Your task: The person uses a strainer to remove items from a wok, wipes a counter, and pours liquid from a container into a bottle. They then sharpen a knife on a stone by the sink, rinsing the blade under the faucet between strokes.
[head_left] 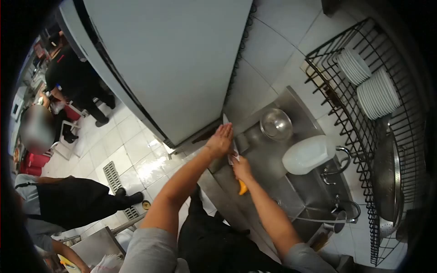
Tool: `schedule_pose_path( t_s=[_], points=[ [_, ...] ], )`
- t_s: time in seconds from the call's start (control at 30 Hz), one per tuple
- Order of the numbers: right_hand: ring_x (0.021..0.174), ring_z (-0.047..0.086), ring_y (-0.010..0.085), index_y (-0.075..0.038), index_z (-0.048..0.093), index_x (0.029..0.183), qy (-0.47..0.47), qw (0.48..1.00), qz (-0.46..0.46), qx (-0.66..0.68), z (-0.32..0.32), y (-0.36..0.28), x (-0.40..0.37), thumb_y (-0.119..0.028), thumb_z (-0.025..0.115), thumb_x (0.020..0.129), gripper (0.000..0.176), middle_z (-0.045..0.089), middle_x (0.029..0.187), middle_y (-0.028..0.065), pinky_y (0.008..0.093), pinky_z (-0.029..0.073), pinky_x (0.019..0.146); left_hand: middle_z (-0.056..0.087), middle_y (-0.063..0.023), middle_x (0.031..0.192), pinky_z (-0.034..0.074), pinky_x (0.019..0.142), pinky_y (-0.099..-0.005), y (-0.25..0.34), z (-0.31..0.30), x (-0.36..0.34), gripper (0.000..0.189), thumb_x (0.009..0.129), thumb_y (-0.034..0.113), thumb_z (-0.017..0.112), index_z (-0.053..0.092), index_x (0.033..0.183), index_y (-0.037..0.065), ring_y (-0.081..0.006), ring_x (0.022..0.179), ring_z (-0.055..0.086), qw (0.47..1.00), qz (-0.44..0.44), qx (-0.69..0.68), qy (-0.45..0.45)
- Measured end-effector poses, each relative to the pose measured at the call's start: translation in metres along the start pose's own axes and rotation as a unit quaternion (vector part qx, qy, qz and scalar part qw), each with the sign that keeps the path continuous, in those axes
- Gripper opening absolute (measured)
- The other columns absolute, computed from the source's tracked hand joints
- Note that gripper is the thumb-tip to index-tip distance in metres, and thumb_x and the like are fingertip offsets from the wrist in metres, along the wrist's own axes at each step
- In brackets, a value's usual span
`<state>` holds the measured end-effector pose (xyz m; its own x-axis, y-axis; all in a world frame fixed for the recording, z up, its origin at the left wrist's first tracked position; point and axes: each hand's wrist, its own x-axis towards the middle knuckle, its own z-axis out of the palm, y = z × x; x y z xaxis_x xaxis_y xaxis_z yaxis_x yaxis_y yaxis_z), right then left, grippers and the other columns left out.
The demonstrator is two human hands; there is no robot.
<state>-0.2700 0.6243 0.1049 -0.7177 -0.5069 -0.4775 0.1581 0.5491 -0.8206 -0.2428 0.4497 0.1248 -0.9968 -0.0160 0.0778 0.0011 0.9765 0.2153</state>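
Note:
My right hand is wrapped around the yellow handle of what looks like a large knife, the handle's end sticking out below my fist. Its pale blade points away from me, toward the far edge of the sink counter. My left hand lies along the blade with its fingers stretched out together, covering much of it. Both hands are over the near left part of the stainless steel sink counter.
On the counter are a metal bowl and a white plastic jug, beside the taps. A wall rack holds stacked white plates and a pan. A tall grey cabinet stands ahead. Several people work at left.

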Motion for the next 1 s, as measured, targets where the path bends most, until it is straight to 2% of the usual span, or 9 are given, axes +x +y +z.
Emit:
schedule_pose_path(
  t_s=[0.1, 0.13, 0.27, 0.33, 0.5, 0.67, 0.77, 0.93, 1.0],
  points=[
    [0.041, 0.050, 0.0174, -0.005, 0.056, 0.086, 0.004, 0.986, -0.118, -0.115, 0.000, 0.057, -0.024, -0.025, 0.050, 0.098, 0.025, 0.051, 0.055, 0.0056, 0.0352, 0.040, 0.036, 0.031, -0.0340, 0.147, 0.018, 0.118, -0.0478, 0.033, 0.019, -0.039, 0.091, 0.083, 0.053, 0.059, 0.036, 0.136, -0.017, -0.0406, 0.141, 0.028, 0.993, -0.010, 0.104, 0.046],
    [0.041, 0.050, 0.0179, -0.004, 0.055, 0.091, -0.088, 0.991, 0.014, -0.097, -0.016, 0.026, -0.073, -0.020, 0.047, 0.098, 0.019, 0.051, 0.055, 0.0058, 0.0352, 0.040, 0.036, 0.032, -0.0351, 0.146, 0.019, 0.117, -0.0488, 0.059, 0.027, -0.068, 0.080, 0.087, 0.043, 0.054, 0.038, 0.135, -0.018, -0.0420, 0.140, 0.031, 0.994, -0.047, 0.069, 0.065],
    [0.042, 0.048, 0.0138, -0.007, 0.058, 0.113, -0.208, 0.976, 0.060, 0.003, -0.037, 0.060, -0.149, -0.015, 0.047, 0.097, 0.021, 0.051, 0.057, 0.0039, 0.0317, 0.038, 0.036, 0.032, -0.0363, 0.145, 0.021, 0.116, -0.0505, 0.128, 0.029, -0.129, 0.060, 0.090, 0.022, 0.043, 0.039, 0.134, -0.019, -0.0435, 0.136, 0.036, 0.989, -0.138, 0.048, 0.031],
    [0.044, 0.048, 0.0131, -0.008, 0.060, 0.106, -0.105, 0.980, -0.025, -0.166, -0.032, 0.076, -0.098, -0.015, 0.049, 0.097, 0.016, 0.051, 0.058, 0.0027, 0.0314, 0.039, 0.037, 0.032, -0.0356, 0.146, 0.021, 0.117, -0.0498, 0.110, 0.026, -0.106, 0.063, 0.089, 0.024, 0.045, 0.039, 0.135, -0.018, -0.0428, 0.138, 0.033, 0.987, -0.135, 0.042, 0.082],
    [0.046, 0.052, 0.0174, -0.003, 0.060, 0.086, -0.002, 1.000, 0.014, -0.010, -0.003, 0.001, 0.010, -0.027, 0.055, 0.097, 0.026, 0.054, 0.060, 0.0057, 0.0366, 0.040, 0.040, 0.034, -0.0319, 0.146, 0.021, 0.117, -0.0456, -0.013, 0.024, 0.007, 0.067, 0.088, 0.031, 0.050, 0.040, 0.136, -0.014, -0.0398, 0.139, 0.032, 0.998, 0.005, 0.031, 0.052],
    [0.042, 0.055, 0.0220, 0.003, 0.055, 0.087, -0.018, 0.975, -0.130, -0.179, -0.015, 0.083, -0.073, -0.014, 0.053, 0.091, 0.017, 0.053, 0.055, 0.0099, 0.0366, 0.043, 0.038, 0.036, -0.0346, 0.144, 0.028, 0.113, -0.0506, 0.079, 0.057, -0.068, 0.066, 0.084, 0.029, 0.049, 0.044, 0.130, -0.018, -0.0436, 0.132, 0.041, 0.990, -0.066, 0.084, 0.092],
    [0.043, 0.054, 0.0204, 0.000, 0.056, 0.095, -0.140, 0.986, 0.089, -0.007, -0.040, 0.046, -0.164, -0.006, 0.051, 0.090, 0.009, 0.052, 0.055, 0.0094, 0.0362, 0.043, 0.038, 0.031, -0.0367, 0.146, 0.026, 0.114, -0.0511, 0.144, 0.037, -0.132, 0.066, 0.085, 0.026, 0.047, 0.039, 0.133, -0.019, -0.0452, 0.133, 0.038, 0.993, -0.096, -0.003, 0.067],
    [0.037, 0.049, 0.0200, -0.002, 0.051, 0.084, -0.056, 0.985, -0.035, -0.160, -0.034, 0.072, -0.011, -0.024, 0.049, 0.098, 0.025, 0.050, 0.053, 0.0071, 0.0358, 0.040, 0.033, 0.029, -0.0346, 0.148, 0.022, 0.116, -0.0489, 0.047, 0.057, -0.031, 0.067, 0.088, 0.028, 0.050, 0.036, 0.136, -0.018, -0.0427, 0.139, 0.031, 0.991, -0.050, 0.024, 0.121],
    [0.034, 0.048, 0.0219, -0.001, 0.050, 0.076, -0.029, 0.999, -0.021, -0.039, -0.021, 0.016, 0.000, -0.033, 0.049, 0.099, 0.038, 0.048, 0.050, 0.0082, 0.0365, 0.040, 0.033, 0.029, -0.0317, 0.149, 0.021, 0.117, -0.0486, 0.014, 0.012, -0.001, 0.084, 0.077, 0.035, 0.064, 0.035, 0.137, -0.017, -0.0401, 0.140, 0.031, 0.996, 0.001, -0.044, 0.082]
  ],
)
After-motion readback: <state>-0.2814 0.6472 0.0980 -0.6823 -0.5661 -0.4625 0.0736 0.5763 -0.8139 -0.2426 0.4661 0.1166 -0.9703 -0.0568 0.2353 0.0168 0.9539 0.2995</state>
